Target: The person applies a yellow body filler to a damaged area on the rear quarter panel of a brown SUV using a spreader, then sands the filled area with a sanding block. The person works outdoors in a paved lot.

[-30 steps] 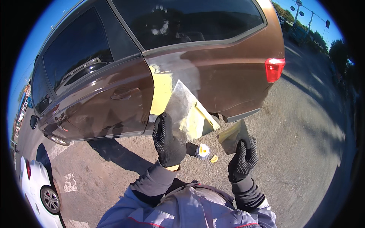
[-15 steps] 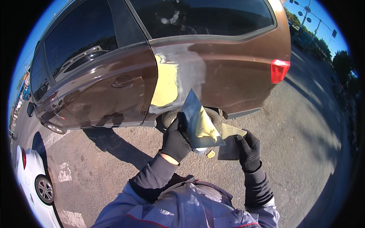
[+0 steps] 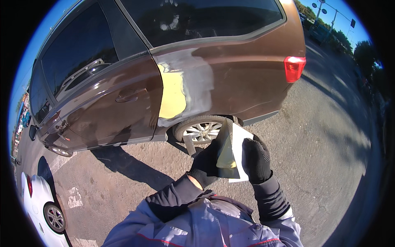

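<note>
My gloved left hand (image 3: 203, 162) is closed on a thin spreader plate, and my gloved right hand (image 3: 257, 158) grips another plate (image 3: 238, 173), its face bright in sunlight. The two plates stand close together in front of me, with yellow paste (image 3: 226, 162) between them; which plate carries it is hard to tell. Beyond them is a brown car's rear side panel (image 3: 247, 90), with a yellow filler patch (image 3: 170, 94) beside the door seam, ringed by a dull grey area (image 3: 197, 78). The rear wheel (image 3: 203, 131) is partly hidden by the plates.
The car's door (image 3: 103, 115) extends left and its red tail lamp (image 3: 294, 68) is at right. A white car (image 3: 37, 197) stands at the lower left. Asphalt (image 3: 312, 173) surrounds them; trees (image 3: 364, 57) and poles line the far right.
My hands have drawn together and turned the plates more upright, lower against the car in view. The yellow patch and wheel show more; the small tub on the ground is now hidden.
</note>
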`<state>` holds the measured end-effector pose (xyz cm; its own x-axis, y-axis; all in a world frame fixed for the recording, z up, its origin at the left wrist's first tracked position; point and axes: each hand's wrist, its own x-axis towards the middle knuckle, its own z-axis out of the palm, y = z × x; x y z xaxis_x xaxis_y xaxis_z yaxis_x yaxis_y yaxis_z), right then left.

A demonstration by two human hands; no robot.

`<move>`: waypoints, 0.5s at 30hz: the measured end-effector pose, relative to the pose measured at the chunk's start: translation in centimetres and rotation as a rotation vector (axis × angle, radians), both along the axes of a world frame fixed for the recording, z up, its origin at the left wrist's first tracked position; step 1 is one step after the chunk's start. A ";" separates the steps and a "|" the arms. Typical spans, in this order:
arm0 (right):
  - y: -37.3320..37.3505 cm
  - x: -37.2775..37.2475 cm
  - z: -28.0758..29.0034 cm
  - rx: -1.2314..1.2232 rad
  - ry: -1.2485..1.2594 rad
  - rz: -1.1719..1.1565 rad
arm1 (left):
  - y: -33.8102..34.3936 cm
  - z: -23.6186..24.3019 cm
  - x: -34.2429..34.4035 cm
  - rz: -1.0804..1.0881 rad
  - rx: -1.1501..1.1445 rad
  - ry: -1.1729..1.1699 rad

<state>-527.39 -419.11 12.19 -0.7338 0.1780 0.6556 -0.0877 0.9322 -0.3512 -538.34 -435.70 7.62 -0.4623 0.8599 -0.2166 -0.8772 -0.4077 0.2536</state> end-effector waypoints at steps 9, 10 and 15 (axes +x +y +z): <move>-2.0 2.7 5.9 -1.317 0.287 0.137 | -1.4 1.3 -0.8 0.338 -0.193 0.196; -2.4 3.0 5.7 -1.267 0.184 0.129 | -1.3 1.3 -0.7 0.396 -0.229 0.256; -0.9 3.8 3.0 -0.521 -0.202 0.350 | -1.9 2.4 -3.2 0.624 -0.286 0.447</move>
